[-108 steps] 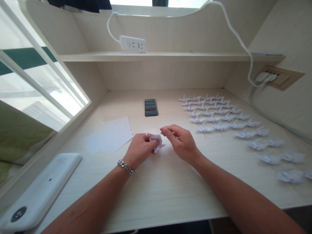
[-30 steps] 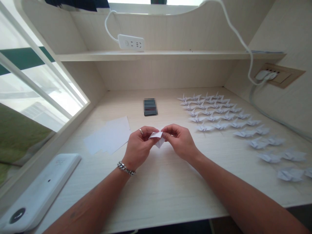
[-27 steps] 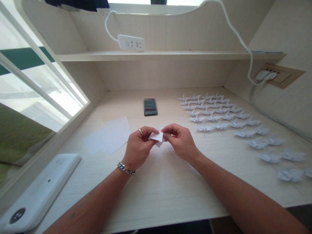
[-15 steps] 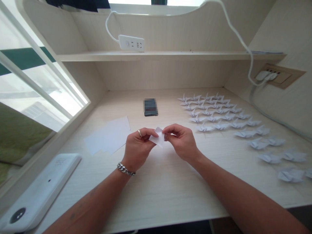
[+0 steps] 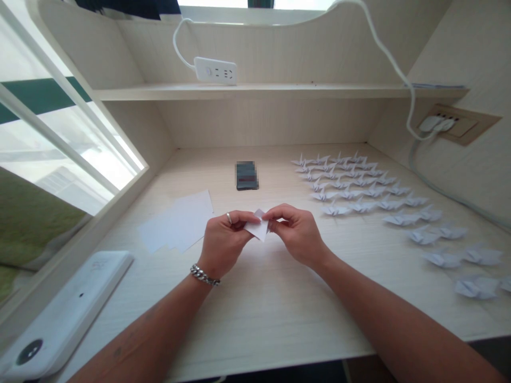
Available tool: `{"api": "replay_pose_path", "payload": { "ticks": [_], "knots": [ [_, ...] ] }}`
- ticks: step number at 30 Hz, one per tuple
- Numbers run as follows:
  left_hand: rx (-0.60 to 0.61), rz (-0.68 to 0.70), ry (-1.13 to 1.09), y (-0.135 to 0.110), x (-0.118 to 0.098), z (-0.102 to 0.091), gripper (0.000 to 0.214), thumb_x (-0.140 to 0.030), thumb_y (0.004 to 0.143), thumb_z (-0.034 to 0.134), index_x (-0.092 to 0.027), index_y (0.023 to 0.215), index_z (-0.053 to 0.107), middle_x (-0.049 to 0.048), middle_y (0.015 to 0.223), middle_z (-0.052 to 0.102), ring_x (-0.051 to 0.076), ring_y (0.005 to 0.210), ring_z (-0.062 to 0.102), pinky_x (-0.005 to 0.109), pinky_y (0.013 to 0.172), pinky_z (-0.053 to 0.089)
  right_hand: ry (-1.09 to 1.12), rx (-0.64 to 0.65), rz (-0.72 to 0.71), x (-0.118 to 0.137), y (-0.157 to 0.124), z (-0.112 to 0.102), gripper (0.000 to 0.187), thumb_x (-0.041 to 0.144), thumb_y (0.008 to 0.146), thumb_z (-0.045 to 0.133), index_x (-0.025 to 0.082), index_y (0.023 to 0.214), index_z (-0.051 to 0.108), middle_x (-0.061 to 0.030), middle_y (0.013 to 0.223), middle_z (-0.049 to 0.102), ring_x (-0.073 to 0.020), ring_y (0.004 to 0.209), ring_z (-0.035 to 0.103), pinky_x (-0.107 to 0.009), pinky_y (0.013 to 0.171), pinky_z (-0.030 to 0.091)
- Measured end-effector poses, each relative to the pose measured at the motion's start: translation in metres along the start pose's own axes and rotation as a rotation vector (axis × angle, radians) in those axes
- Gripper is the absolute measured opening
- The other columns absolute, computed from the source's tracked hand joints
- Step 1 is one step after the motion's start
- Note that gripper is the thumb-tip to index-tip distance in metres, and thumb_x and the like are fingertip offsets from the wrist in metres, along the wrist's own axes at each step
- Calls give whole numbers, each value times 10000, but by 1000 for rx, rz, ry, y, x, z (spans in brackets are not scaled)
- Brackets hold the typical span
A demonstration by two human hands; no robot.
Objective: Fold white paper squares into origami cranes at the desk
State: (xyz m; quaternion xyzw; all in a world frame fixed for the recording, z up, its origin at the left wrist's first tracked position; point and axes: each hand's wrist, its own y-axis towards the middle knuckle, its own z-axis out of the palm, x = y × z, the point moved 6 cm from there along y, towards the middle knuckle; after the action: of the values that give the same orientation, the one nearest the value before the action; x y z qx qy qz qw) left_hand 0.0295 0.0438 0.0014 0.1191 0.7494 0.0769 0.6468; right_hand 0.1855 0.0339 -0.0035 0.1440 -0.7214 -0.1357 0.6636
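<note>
A small folded piece of white paper (image 5: pixel 257 230) is held between my two hands above the middle of the desk. My left hand (image 5: pixel 227 236), with a ring and a chain bracelet, pinches its left side between thumb and fingers. From the right, my right hand (image 5: pixel 296 231) grips the paper's upper right edge with thumb and index finger. Loose white paper sheets (image 5: pixel 179 223) lie to the left of my left hand. Beyond my right hand stand rows of folded paper cranes (image 5: pixel 355 181); the nearer ones (image 5: pixel 441 259) look flatter.
A dark, blurred-out flat object (image 5: pixel 247 175) lies behind my hands. At the left edge rests a long white device (image 5: pixel 75 314). A power strip (image 5: pixel 215 71) hangs at the shelf (image 5: pixel 279 93). A white cable (image 5: pixel 391 58) runs to the wall socket (image 5: pixel 459 123).
My right fingertips have shifted slightly left over the paper's top corner. The paper is turned a little and shows a narrower shape. Everything else is in the same place.
</note>
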Motion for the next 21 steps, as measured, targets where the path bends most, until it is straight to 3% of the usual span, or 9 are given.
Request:
{"api": "replay_pose_path", "payload": {
  "ticks": [12,18,21],
  "knots": [
    [106,-170,-24,4,13,7,304,-424,729,728,-120,747,715,38,660,688,131,595,602,226,555,484,-91,71,167,-16,1,7,181,338,824,621,163,816,667,-30,757,669,-154,704,601,-272,637,487],
    [195,-340,-448,3,19,18,313,-418,781,681,-105,780,689,68,752,693,156,682,643,307,700,548,68,29,300,-25,3,5,236,388,788,637,152,798,641,-26,725,657,-149,653,605,-269,600,506],
    [200,-385,-542,2,22,19,247,-340,767,707,-102,832,694,73,780,699,156,704,653,311,720,547,105,24,335,-27,4,6,234,384,783,638,151,805,641,-27,737,662,-149,657,609,-266,592,508]
  ]
}}
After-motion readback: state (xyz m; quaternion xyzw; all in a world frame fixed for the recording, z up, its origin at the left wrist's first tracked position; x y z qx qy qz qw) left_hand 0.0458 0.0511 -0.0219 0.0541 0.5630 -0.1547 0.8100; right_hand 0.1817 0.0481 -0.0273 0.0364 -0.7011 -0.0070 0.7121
